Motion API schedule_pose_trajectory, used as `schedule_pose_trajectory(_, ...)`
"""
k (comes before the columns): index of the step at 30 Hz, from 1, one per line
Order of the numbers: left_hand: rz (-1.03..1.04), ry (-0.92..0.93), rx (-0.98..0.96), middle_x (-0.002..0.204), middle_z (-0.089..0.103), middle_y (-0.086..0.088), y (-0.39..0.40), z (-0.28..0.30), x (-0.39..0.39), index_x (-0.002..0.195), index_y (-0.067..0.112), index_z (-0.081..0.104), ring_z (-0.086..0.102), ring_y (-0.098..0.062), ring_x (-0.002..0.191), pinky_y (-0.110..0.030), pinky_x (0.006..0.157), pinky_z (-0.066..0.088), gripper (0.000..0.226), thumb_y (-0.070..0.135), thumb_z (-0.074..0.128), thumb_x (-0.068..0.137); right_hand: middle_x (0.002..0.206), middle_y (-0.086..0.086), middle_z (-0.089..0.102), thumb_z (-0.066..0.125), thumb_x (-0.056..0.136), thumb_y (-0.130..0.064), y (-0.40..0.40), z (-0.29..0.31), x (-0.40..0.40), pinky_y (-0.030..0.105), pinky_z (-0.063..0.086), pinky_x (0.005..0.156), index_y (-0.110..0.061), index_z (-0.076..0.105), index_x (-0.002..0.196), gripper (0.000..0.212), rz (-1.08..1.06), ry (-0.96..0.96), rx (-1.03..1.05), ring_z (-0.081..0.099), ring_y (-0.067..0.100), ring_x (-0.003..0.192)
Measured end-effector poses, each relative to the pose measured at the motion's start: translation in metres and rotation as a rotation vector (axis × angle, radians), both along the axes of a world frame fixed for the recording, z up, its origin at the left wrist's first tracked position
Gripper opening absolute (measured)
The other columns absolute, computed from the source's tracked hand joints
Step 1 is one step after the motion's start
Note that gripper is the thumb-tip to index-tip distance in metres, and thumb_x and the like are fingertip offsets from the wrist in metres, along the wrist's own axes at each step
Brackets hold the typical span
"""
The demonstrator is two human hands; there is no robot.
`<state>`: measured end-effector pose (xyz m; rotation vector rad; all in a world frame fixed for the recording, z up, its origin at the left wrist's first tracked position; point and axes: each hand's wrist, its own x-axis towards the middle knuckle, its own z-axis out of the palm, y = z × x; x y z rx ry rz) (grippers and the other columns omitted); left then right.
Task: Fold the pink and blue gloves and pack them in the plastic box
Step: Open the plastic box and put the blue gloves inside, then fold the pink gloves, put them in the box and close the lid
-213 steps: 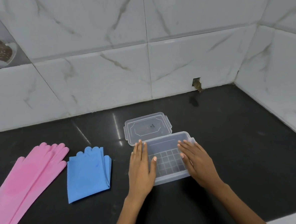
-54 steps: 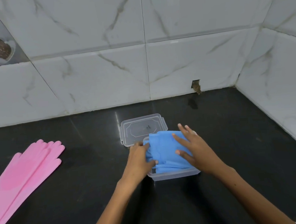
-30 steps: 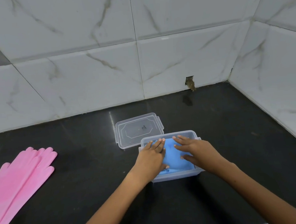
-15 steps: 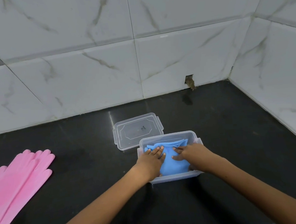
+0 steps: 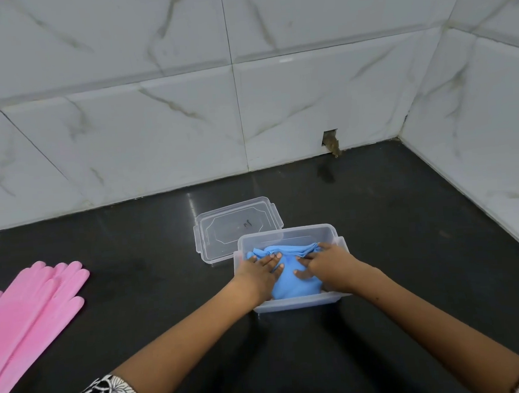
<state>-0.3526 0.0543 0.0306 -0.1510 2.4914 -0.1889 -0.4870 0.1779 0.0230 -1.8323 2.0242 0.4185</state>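
Observation:
The clear plastic box (image 5: 285, 235) stands on the black counter, a little right of centre. The folded blue gloves (image 5: 294, 285) lie bunched inside it. My left hand (image 5: 258, 270) and my right hand (image 5: 326, 266) both press flat on the blue gloves inside the box, fingers spread, gripping nothing. The pink gloves (image 5: 31, 307) lie flat and unfolded at the counter's left edge, fingers pointing away from me.
The box's clear lid (image 5: 237, 225) lies flat on the counter (image 5: 406, 233) just behind and left of the box, touching it. White marble tile walls close the back and the right side. A small hole (image 5: 330, 140) sits in the back wall.
The blue gloves went from beside the box into it. Over the last second both hands slid toward me on the gloves and pushed them down; they now bunch at the far side.

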Motion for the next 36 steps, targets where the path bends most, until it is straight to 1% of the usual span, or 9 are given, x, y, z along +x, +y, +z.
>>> schedule_pose_trajectory(5,0.014,0.119,0.13,0.161,0.0,-0.008,-0.001,0.013,0.01,0.151,0.009,0.007,0.007,-0.021,0.148,-0.035,0.12,0.011,0.062,0.025,0.038,0.1,0.148,-0.003,0.041,0.054,0.084,-0.004,0.013,0.021,-0.003,0.029,0.021,0.116,-0.025,0.049,0.134,0.055,-0.114,-0.146,-0.112,0.035,0.018,0.137)
schedule_pose_trajectory(8,0.129,0.254,0.327,0.156,0.027,-0.001,-0.007,0.034,0.022,0.146,0.017,0.034,0.034,-0.024,0.139,-0.034,0.112,0.03,0.048,0.02,0.044,0.099,0.137,-0.011,0.053,0.048,0.087,-0.002,0.026,0.037,-0.005,0.024,0.037,0.104,-0.029,0.057,0.127,0.049,-0.227,-0.198,-0.281,0.049,0.013,0.126)
schedule_pose_trajectory(10,0.211,0.444,0.388,0.151,0.039,0.003,-0.011,0.05,0.034,0.141,0.021,0.044,0.042,-0.021,0.134,-0.033,0.11,0.034,0.042,0.02,0.045,0.099,0.126,-0.007,0.063,0.046,0.09,-0.006,0.03,0.053,-0.002,0.023,0.044,0.091,-0.028,0.061,0.123,0.043,-0.256,-0.177,-0.388,0.06,0.016,0.111)
schedule_pose_trajectory(12,0.273,0.643,0.379,0.15,0.04,0.005,-0.014,0.059,0.048,0.139,0.023,0.047,0.04,-0.016,0.136,-0.031,0.113,0.031,0.04,0.021,0.044,0.1,0.117,-0.002,0.069,0.048,0.091,-0.008,0.026,0.07,0.005,0.025,0.049,0.084,-0.026,0.063,0.12,0.038,-0.296,-0.205,-0.506,0.064,0.017,0.1)
schedule_pose_trajectory(14,0.344,0.817,0.342,0.148,0.043,0.004,-0.015,0.064,0.067,0.137,0.023,0.049,0.041,-0.015,0.135,-0.03,0.112,0.032,0.038,0.021,0.044,0.099,0.115,-0.003,0.07,0.049,0.092,-0.01,0.017,0.086,0.022,0.03,0.052,0.089,-0.024,0.066,0.117,0.033,-0.338,-0.29,-0.64,0.064,0.015,0.102)
schedule_pose_trajectory(17,0.458,0.969,0.272,0.145,0.046,0.002,-0.013,0.061,0.1,0.134,0.022,0.053,0.043,-0.016,0.134,-0.033,0.112,0.034,0.038,0.015,0.046,0.097,0.116,-0.006,0.069,0.05,0.094,-0.017,-0.01,0.099,0.063,0.032,0.049,0.094,-0.026,0.067,0.115,0.029,-0.303,-0.378,-0.762,0.063,0.013,0.107)
schedule_pose_trajectory(20,0.596,1.104,0.234,0.14,0.052,-0.002,-0.009,0.05,0.141,0.13,0.017,0.057,0.047,-0.018,0.13,-0.03,0.112,0.027,0.037,0.008,0.047,0.096,0.11,-0.006,0.072,0.05,0.093,-0.021,-0.043,0.095,0.116,0.033,0.049,0.089,-0.028,0.068,0.112,0.027,-0.255,-0.428,-0.797,0.064,0.015,0.104)
schedule_pose_trajectory(29,0.923,1.051,0.129,0.149,0.04,-0.007,-0.042,-0.007,0.295,0.133,0.013,0.054,0.029,-0.02,0.142,-0.031,0.115,0.024,0.037,0.02,0.048,0.098,0.103,-0.009,0.073,0.055,0.089,-0.021,-0.105,0.02,0.273,0.029,0.05,0.076,-0.027,0.069,0.106,0.023,-0.262,-0.472,-0.858,0.067,0.015,0.095)
schedule_pose_trajectory(36,1.025,1.053,0.136,0.146,0.043,-0.006,-0.11,-0.032,0.405,0.128,0.012,0.057,0.037,-0.019,0.136,-0.03,0.108,0.034,0.035,0.023,0.049,0.096,0.1,-0.01,0.074,0.061,0.086,-0.016,-0.162,-0.03,0.364,0.024,0.05,0.071,-0.024,0.072,0.101,0.02,-0.359,-0.466,-0.82,0.068,0.012,0.091)
